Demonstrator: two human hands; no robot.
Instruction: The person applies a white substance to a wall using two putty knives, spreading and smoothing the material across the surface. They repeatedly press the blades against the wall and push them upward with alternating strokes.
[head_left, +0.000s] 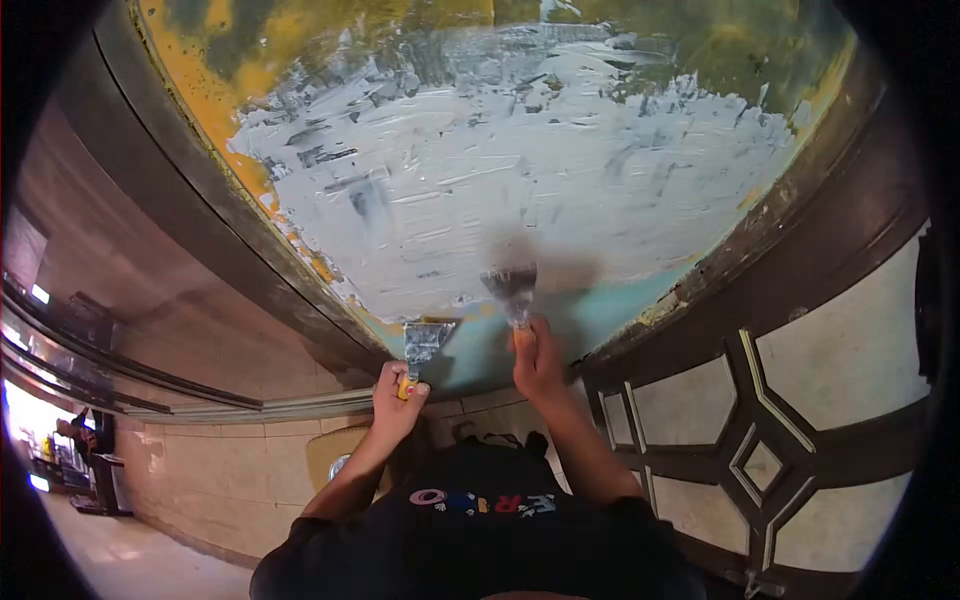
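Note:
My left hand (400, 405) is closed round the yellow handle of a putty knife (427, 343), its wide blade smeared with pale filler and pointing up. In my right hand (540, 365) is a second putty knife (513, 288) with an orange-brown handle, and its blade lies at the lower part of the coated wall. White filler (520, 180) covers the middle of the wall in rough streaks and ridges. Above it shows yellow and dark green old paint (400, 40). A light turquoise strip (620, 305) runs along the bottom.
Dark wooden frames (190, 150) border the wall on both sides. A brown door with pale panels (840, 340) stands at the right. Behind my left arm sits a cardboard box (325, 465) on the tiled floor. Far left, a bright opening shows shelves.

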